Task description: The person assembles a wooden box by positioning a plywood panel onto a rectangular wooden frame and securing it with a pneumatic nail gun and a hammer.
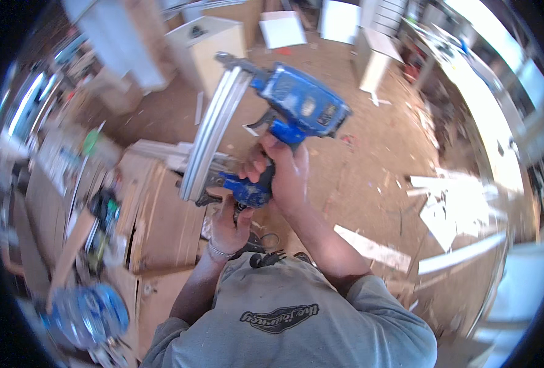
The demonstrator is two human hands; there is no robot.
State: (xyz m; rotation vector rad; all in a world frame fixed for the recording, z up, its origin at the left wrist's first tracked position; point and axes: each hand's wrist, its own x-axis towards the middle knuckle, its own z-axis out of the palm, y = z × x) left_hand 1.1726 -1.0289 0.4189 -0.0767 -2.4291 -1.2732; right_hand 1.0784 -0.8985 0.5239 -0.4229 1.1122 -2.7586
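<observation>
A blue pneumatic nail gun (302, 101) with a long silver magazine (213, 135) is held up in front of my chest. My right hand (287, 175) wraps round its dark handle, below the trigger. At the handle's lower end, my left hand (229, 227) closes round the air fitting (240, 210), with the thumb against it. The body of the tool points up and away to the right, while the magazine runs down along its left side. Part of the handle is hidden behind my right fingers.
A wooden box bench (167, 221) with boards stands at the left, near a large blue water bottle (88, 313). White panel offcuts (449, 214) lie on the floor at right. Cabinets (207, 52) stand ahead; a long workbench (468, 92) lines the right side.
</observation>
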